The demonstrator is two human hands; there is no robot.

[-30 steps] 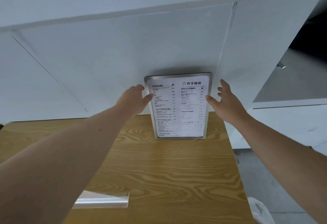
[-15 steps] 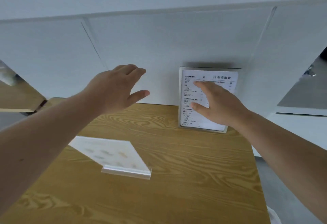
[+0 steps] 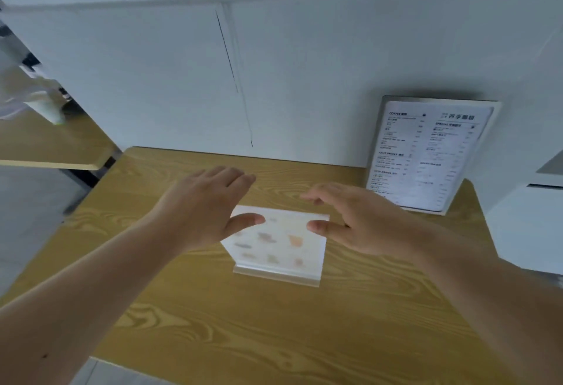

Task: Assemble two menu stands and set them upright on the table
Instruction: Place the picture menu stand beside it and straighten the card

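A small clear acrylic menu stand (image 3: 281, 247) with a card of blurred coloured pictures stands upright in the middle of the wooden table (image 3: 243, 323). My left hand (image 3: 204, 208) hovers at its upper left corner, fingers spread, thumb near the card's edge. At the upper right corner my right hand (image 3: 353, 220) is open too, its thumb close to the card. Neither hand clearly grips it. A tall framed menu stand (image 3: 426, 156) with printed text stands upright at the table's far right corner, against the white wall.
A white panelled wall (image 3: 274, 80) runs right behind the table. Another wooden table (image 3: 45, 150) lies to the left, with a blurred pale object on it. A white cabinet (image 3: 533, 217) stands to the right of the table. Grey floor shows at left.
Both hands have left the tall framed menu stand and moved left and down to the small acrylic stand. The view has swung left, so the tall stand now sits at far right.
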